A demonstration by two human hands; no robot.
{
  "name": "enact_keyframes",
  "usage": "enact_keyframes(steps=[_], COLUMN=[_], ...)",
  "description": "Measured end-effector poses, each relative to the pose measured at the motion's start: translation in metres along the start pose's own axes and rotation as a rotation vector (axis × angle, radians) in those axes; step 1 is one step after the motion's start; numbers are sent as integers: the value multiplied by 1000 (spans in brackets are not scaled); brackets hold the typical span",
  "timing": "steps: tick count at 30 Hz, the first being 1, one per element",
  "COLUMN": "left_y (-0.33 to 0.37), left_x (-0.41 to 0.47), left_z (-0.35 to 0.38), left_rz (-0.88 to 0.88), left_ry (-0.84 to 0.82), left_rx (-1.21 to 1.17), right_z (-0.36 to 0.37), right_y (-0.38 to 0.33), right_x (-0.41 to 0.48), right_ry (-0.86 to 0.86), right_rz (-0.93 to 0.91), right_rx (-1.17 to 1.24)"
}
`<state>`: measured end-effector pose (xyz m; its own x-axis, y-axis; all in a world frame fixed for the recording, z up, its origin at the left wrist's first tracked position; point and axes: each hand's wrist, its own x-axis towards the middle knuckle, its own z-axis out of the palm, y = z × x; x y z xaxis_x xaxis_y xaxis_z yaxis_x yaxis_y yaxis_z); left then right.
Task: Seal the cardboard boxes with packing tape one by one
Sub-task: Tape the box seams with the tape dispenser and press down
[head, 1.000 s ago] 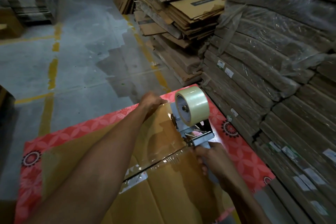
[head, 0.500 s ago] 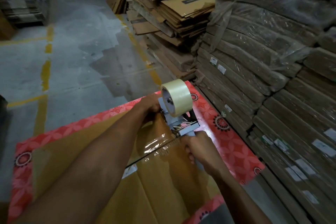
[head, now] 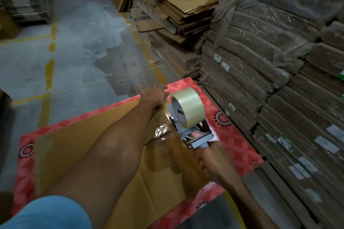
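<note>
With the box (head: 89, 147) flat on the red tabletop (head: 232, 135), the left hand (head: 154, 95), fingers apart, presses its far edge while the right hand (head: 210, 160) clamps the dispenser (head: 188, 117) on the seam; tilting could wrinkle the tape.

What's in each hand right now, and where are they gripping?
Right hand grips the tape dispenser by its handle. Left hand holds nothing; it lies open, flat at the cardboard box's far edge.
</note>
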<state>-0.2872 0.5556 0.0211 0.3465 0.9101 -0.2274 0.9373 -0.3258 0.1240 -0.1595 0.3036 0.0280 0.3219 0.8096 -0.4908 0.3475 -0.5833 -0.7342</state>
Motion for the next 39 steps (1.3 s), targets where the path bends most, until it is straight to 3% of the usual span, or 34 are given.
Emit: enact_keyframes(steps=[4,9,13,18,27,30,33,39], left_y=[10,7,1,-1,15,27,34,40], left_x=[-24,-44,-29,-15,-32,-63,-92,-96], left_z=[20,42,31,24,23,34,45,42], left_rz=[-21,72,75,50,-30,101,247,212], left_ry=[318,131,100,92,94,114,75,67], left_rx=[-147,19,59,74,15,-72,53,98], right_z=[0,-4,-3,-12,-14,-14,-15,-20], right_y=[1,-6,-19,-33,40,40,37,33], right_x=[-8,-10,5,10,-35,-30,-34,-41], right_ry=[36,25,40,-4,28,57,57,23], right_rz=[60,58,-13,8,53,67,66,16], right_rx=[115,153,88,169,75,79,114,69])
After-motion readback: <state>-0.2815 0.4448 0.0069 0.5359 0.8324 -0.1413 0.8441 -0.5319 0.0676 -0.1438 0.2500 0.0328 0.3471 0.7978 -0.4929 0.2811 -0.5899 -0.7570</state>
